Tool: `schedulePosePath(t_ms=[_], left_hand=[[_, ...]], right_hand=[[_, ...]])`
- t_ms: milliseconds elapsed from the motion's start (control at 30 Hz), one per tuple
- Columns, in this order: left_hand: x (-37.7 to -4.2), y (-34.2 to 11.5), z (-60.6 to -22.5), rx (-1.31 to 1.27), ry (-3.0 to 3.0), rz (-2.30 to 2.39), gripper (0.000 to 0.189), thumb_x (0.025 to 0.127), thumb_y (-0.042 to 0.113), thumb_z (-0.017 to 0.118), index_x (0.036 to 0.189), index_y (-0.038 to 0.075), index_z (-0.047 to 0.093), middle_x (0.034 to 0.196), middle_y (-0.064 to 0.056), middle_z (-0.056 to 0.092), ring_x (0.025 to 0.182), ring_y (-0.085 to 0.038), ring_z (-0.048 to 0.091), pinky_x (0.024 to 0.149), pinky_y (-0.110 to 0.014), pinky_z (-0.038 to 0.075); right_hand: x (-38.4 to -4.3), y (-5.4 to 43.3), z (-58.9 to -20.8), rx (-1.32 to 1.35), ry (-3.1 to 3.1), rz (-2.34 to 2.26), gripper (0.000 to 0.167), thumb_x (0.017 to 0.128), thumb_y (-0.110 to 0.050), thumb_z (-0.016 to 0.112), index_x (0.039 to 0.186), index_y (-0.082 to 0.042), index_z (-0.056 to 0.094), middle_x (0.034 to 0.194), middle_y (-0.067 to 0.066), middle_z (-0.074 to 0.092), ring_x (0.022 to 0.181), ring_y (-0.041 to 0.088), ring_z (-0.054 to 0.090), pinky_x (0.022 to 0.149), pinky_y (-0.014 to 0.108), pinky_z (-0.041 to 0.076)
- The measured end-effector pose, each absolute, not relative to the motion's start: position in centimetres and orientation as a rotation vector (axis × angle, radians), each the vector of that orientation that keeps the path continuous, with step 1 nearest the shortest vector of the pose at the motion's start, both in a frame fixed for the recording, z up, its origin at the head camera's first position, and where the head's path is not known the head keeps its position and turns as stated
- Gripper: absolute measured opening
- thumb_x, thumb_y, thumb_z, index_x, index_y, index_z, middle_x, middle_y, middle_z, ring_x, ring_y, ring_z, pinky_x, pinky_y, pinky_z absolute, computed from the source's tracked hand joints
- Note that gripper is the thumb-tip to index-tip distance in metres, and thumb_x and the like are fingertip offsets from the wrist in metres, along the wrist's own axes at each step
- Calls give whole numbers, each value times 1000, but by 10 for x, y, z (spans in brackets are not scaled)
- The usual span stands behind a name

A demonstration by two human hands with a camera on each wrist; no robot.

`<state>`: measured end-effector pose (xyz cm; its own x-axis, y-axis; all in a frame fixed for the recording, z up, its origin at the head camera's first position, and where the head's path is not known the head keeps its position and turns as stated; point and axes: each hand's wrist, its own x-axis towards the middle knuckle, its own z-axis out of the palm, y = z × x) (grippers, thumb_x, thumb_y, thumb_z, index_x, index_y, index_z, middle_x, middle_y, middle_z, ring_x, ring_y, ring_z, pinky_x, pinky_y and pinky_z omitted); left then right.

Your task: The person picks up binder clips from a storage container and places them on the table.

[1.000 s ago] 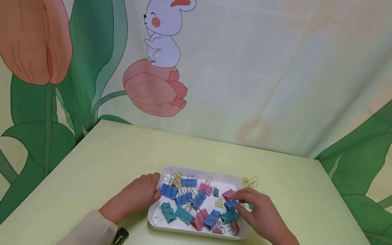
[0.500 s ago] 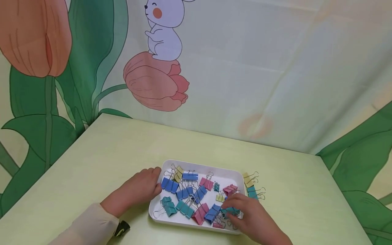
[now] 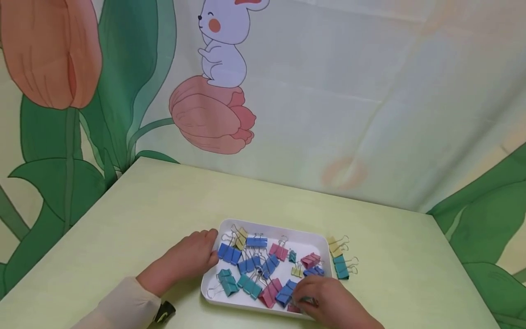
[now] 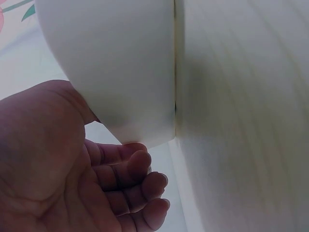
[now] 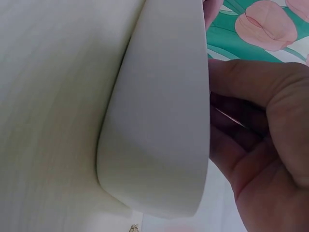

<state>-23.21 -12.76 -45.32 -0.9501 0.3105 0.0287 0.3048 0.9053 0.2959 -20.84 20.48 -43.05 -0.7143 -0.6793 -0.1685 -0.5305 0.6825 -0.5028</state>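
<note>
My left hand (image 3: pixel 191 256) grips the left end of a white tray (image 3: pixel 209 299); in the left wrist view its fingers (image 4: pixel 140 166) curl at the tray's corner. Colourful binder clips lie in the tray, among them blue, pink, green and yellow ones. Down at the near right corner, my right hand (image 3: pixel 330 299) pinches a teal binder clip (image 3: pixel 308 300), mostly hidden under the fingers. Beside that hand lie a blue clip (image 3: pixel 285 294) and another blue clip (image 3: pixel 313 270). The right wrist view shows the tray's outer wall (image 5: pixel 154 121) in front of the curled fingers.
Outside the tray's right edge, a yellow binder clip (image 3: pixel 334 246) and a teal one (image 3: pixel 340 267) lie on the pale green table (image 3: pixel 394 256). A dark object (image 3: pixel 165 312) sits by the left sleeve (image 3: pixel 123 304). A printed curtain (image 3: pixel 312 91) hangs behind the table.
My right hand has moved from the blue clip near the right edge toward the tray's near corner, uncovering the teal clip outside. My left hand keeps its place on the tray.
</note>
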Motion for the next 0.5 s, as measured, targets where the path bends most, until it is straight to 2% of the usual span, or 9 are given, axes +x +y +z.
schedulePosePath(t_ms=[200, 500], left_hand=[[-233, -127, -456, 472, 3041, 461, 31, 89, 20, 56, 109, -2, 49, 82, -6, 51, 75, -21, 46, 72, -38, 44], [-233, -127, -455, 442, 3032, 454, 34, 89, 21, 56, 113, -3, 49, 85, -7, 53, 77, -21, 47, 75, -38, 46]], right_hand=[[-205, 202, -430, -987, 2564, -527, 16, 90, -26, 66, 102, -22, 75, 103, -14, 67, 93, -1, 58, 84, 20, 52], [-202, 197, -427, -1108, 2607, -449, 17, 90, -20, 66, 105, -17, 74, 103, -11, 68, 91, 1, 59, 83, 19, 53]])
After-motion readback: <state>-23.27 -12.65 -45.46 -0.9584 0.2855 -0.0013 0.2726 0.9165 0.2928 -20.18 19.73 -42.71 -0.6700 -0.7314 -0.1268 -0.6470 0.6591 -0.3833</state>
